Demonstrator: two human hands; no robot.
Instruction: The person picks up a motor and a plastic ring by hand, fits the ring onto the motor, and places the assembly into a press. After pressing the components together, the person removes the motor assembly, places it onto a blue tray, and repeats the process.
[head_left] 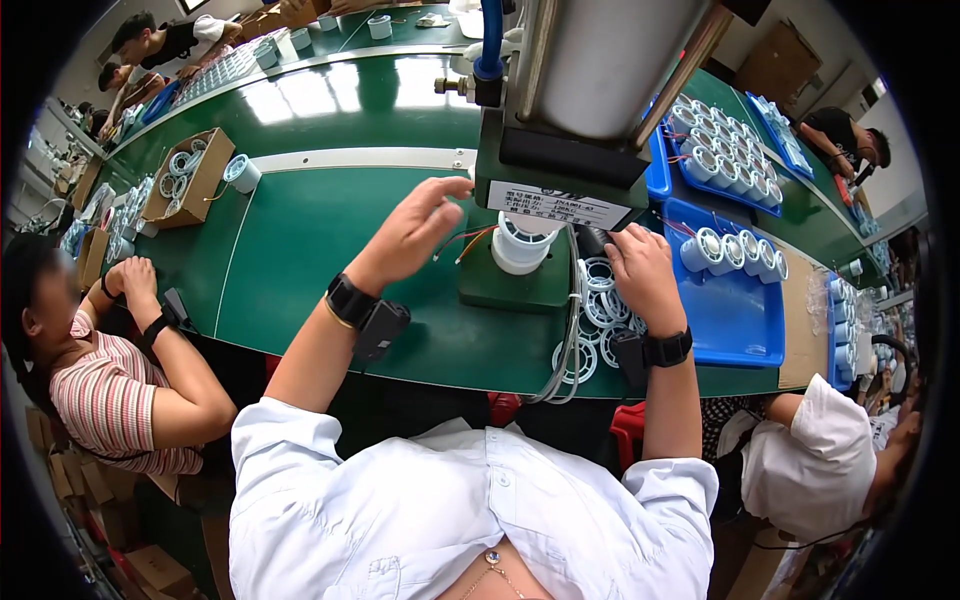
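White cylinder (pixel 520 255) upright between two hands, directly under the press head (pixel 560 175).
It stands on the green press base (pixel 510 292) on the desk (pixel 300 235), to the right of and slightly below the left hand (pixel 415 226), left of the right hand (pixel 644 270); neither looks clearly nearer. The left hand is loosely open and empty, fingertips at the head's left side; the right hand's fingers bend beside its lower right corner, their hold unclear.

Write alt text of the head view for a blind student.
A person's left hand and right hand flank a press, with a white cylindrical part beneath. White rings lie near the right hand, left of a blue tray on the green bench.
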